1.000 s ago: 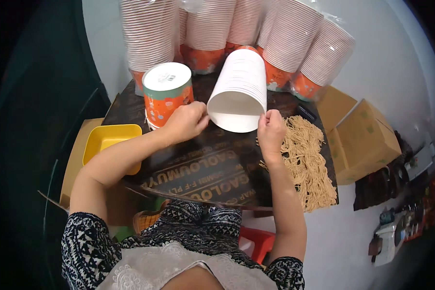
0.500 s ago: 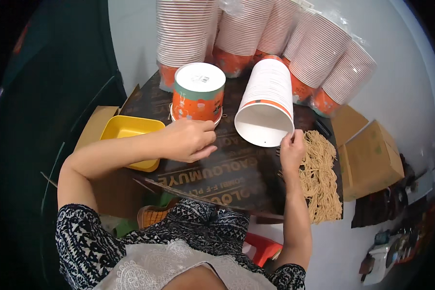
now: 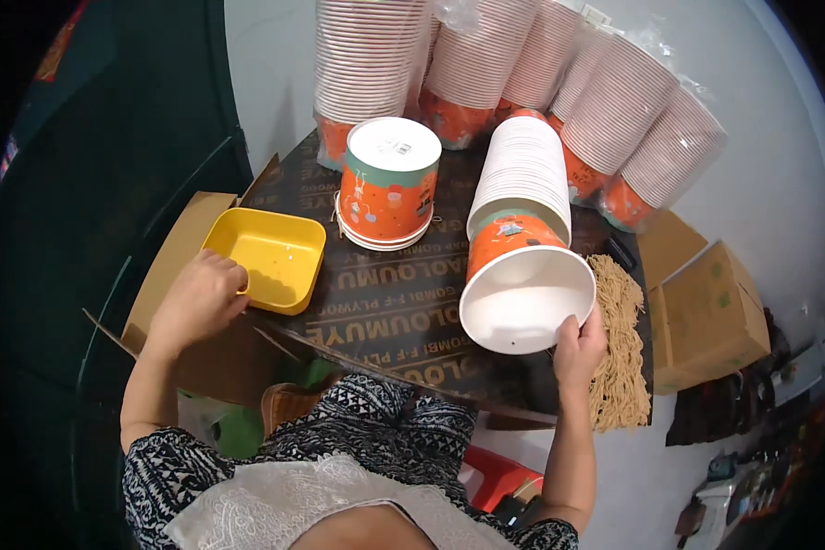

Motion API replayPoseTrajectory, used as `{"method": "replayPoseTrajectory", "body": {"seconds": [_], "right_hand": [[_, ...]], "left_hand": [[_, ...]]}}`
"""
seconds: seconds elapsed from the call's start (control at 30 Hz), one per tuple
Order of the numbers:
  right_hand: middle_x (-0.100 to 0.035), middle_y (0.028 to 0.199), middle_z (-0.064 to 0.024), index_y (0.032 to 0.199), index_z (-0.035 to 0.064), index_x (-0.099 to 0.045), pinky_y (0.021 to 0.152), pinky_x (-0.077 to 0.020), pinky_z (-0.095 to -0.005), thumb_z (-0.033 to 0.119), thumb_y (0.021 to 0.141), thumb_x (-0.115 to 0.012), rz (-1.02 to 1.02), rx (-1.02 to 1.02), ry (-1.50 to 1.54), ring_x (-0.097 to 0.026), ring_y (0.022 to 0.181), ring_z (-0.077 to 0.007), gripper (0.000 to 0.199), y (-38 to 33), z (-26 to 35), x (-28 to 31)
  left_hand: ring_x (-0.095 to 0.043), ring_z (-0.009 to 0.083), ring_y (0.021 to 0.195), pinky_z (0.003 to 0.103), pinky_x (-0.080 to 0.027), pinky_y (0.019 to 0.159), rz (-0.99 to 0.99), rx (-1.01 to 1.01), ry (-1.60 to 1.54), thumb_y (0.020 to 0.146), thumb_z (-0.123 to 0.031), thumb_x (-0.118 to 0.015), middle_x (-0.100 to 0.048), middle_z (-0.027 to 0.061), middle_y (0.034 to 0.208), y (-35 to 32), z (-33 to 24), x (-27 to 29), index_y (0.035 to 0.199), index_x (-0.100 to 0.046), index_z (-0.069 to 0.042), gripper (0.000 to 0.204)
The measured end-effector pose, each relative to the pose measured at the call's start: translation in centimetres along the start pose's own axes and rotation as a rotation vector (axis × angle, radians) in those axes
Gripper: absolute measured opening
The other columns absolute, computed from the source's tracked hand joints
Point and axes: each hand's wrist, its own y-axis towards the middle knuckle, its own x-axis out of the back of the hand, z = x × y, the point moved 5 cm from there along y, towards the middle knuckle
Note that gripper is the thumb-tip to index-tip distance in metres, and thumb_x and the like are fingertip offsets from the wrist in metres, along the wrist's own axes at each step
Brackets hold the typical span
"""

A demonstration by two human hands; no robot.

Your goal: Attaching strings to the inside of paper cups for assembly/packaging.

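My right hand (image 3: 581, 353) grips the right side of the rim of an orange paper bucket (image 3: 515, 236). Its white inside faces me, with a small dark hole near the rim. That bucket is partly drawn out of a nested stack of paper buckets (image 3: 522, 165) lying on its side. My left hand (image 3: 199, 298) is at the near left corner of a yellow plastic tray (image 3: 304, 240), fingers curled together over its edge; whatever they pinch is hidden. Between the tray and the stack, several nested orange and green buckets (image 3: 390, 203) stand upside down, with cord ends at their rims.
Tall stacks of plastic-wrapped paper buckets (image 3: 376, 64) line the back of the dark printed tabletop (image 3: 385, 316). A bundle of tan cords (image 3: 619, 357) lies along the right edge, near a small black object (image 3: 621, 247). Cardboard boxes (image 3: 713, 316) sit beyond that edge.
My left hand has moved left from the upside-down buckets to the yellow tray. My right hand has pulled one bucket partway out of the lying stack, toward me.
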Motion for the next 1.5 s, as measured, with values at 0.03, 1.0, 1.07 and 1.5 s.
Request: {"method": "replayPoseTrajectory", "body": {"seconds": [0.03, 1.0, 1.07, 1.5], "right_hand": [[-0.069, 0.103, -0.0142, 0.131, -0.0065, -0.054, 0.088, -0.0507, -0.0322, -0.002, 0.088, -0.044, -0.003, 0.003, -0.001, -0.066, 0.098, -0.0205, 0.045, -0.3, -0.2, 0.6], [-0.061, 0.069, -0.0048, 0.104, -0.0051, -0.064, 0.037, -0.0389, -0.0219, 0.007, 0.095, -0.048, 0.157, -0.421, 0.259, -0.05, 0.043, -0.0079, 0.022, -2.8, 2.3, 1.0], [-0.062, 0.069, -0.0049, 0.105, -0.005, -0.064, 0.037, -0.0402, -0.0223, 0.008, 0.095, -0.049, 0.177, -0.448, 0.246, -0.051, 0.043, -0.0084, 0.022, -2.5, 2.8, 0.6], [-0.063, 0.065, -0.004, 0.105, -0.0037, -0.069, 0.038, -0.0438, -0.023, 0.012, 0.092, -0.047, 0.311, -0.385, 0.038, -0.057, 0.048, -0.0086, 0.03, -0.7, 4.4, -0.6]], "left_hand": [[-0.064, 0.0321, 0.083, 0.042, -0.049, 0.089, -0.035, 0.051, -0.008, 0.074, -0.012, -0.077, -0.066, 0.0154, 0.078, 0.1, 0.5, -0.5, 0.079, -0.067, -0.001, 0.016], [-0.068, 0.0415, 0.07, 0.05, -0.055, 0.069, -0.352, 0.381, 0.048, 0.085, -0.017, -0.066, -0.068, 0.024, 0.075, 10.9, 1.7, -6.3, 0.076, -0.07, 0.005, 0.024], [-0.068, 0.0418, 0.085, 0.048, -0.055, 0.074, -0.254, 0.404, 0.031, 0.084, -0.015, -0.068, -0.07, 0.0246, 0.093, 10.7, 0.6, -5.3, 0.086, -0.07, 0.004, 0.02], [-0.053, 0.0403, 0.12, 0.044, -0.045, 0.101, -0.408, -0.443, -0.67, 0.083, -0.014, -0.067, -0.049, 0.0278, 0.135, 6.8, -14.4, 0.2, 0.129, -0.049, 0.005, 0.053]]}}
